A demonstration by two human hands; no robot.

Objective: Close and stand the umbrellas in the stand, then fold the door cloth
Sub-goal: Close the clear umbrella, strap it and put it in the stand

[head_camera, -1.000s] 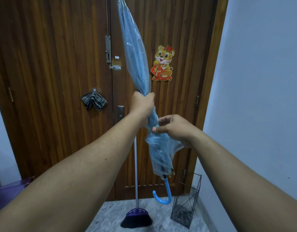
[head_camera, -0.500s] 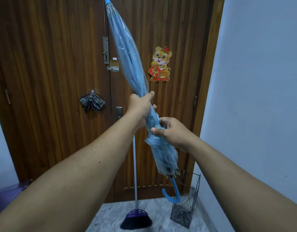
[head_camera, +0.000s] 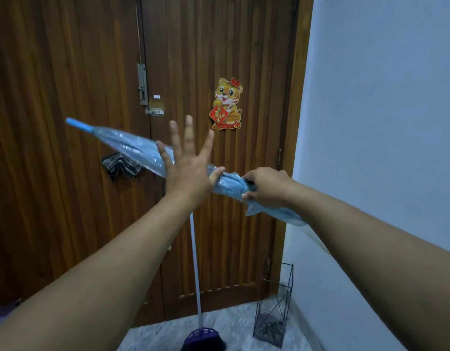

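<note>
- Two hands meet at the closed blue umbrella (head_camera: pixel 132 145), which lies nearly level before the door (head_camera: pixel 66 198).
- Right hand (head_camera: pixel 265 187) grips it; left hand (head_camera: pixel 187 168) has fingers spread, thumb touching.
- Wire stand (head_camera: pixel 274 323) sits on the floor below.

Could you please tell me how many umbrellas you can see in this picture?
1. The blue umbrella, closed, lies almost level in front of the door, gripped by the right hand. The wire stand by the wall holds none; others may be out of view.

Tiger sticker (head_camera: pixel 227 103) on door (head_camera: pixel 66 198), right of centre: red diamond with gold characters, too small to read.
</note>
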